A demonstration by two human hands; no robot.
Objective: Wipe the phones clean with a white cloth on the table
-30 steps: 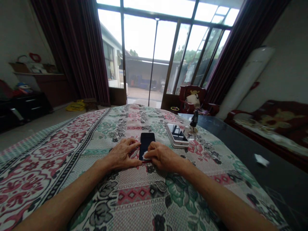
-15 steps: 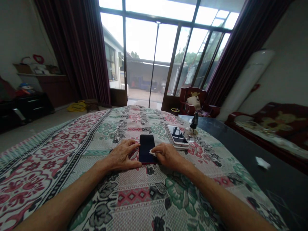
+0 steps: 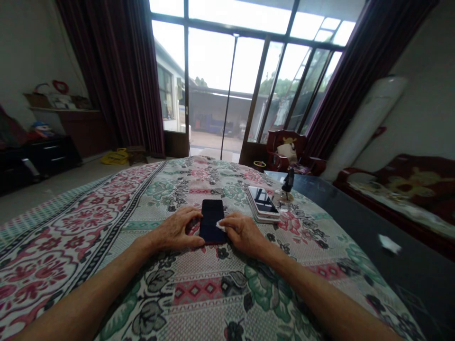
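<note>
A dark smartphone [image 3: 212,215] with a red lower edge lies face up on the patterned tablecloth [image 3: 199,265]. Along its left side, my left hand [image 3: 177,229] holds it by the edge, thumb at the lower corner and fingers higher up. My right hand [image 3: 245,232] pinches a small white tissue [image 3: 220,225] against the right part of the screen. To the right of that hand rests a stack of white-framed devices [image 3: 263,203], the top one screen up.
Beyond the stack stands a small black object [image 3: 287,182] on a round base. A crumpled white tissue [image 3: 389,244] lies on the dark tabletop [image 3: 359,218] at the right. Wooden seats [image 3: 401,182] stand farther right, and a glass door [image 3: 220,94] is ahead.
The smartphone has shifted slightly left on the cloth, and both hands have moved left with it. The tissue stays pressed on the right part of the screen.
</note>
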